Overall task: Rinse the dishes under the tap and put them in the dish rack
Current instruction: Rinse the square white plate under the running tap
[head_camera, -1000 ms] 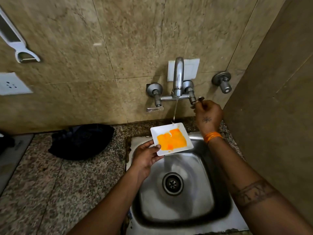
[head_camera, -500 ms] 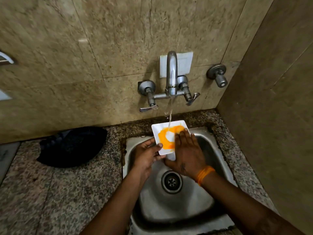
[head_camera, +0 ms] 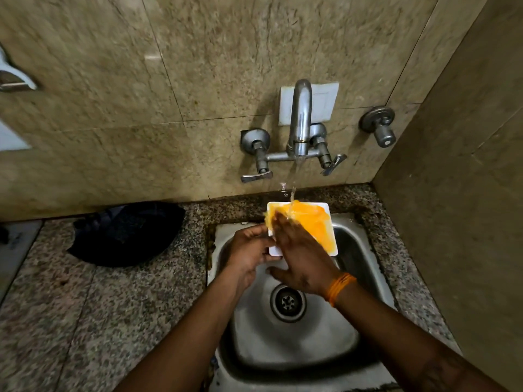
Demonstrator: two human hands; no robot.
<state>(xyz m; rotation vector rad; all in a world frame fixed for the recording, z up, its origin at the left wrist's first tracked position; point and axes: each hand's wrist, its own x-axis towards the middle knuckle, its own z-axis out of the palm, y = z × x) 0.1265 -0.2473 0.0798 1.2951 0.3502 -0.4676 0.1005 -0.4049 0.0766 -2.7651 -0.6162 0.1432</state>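
One square white plate [head_camera: 331, 244], smeared orange, sits under the tap [head_camera: 300, 120]. My left hand [head_camera: 250, 250] grips its edge; my right hand [head_camera: 304, 257], fingers flat, rubs it. No rack visible; racking remains.

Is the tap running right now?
Yes, it's on: a stream of water falls from the tap onto the orange-smeared plate held over the sink.

Single head view: looks steeply down, close over sink [head_camera: 365, 250], facing tiled wall [head_camera: 198, 66].
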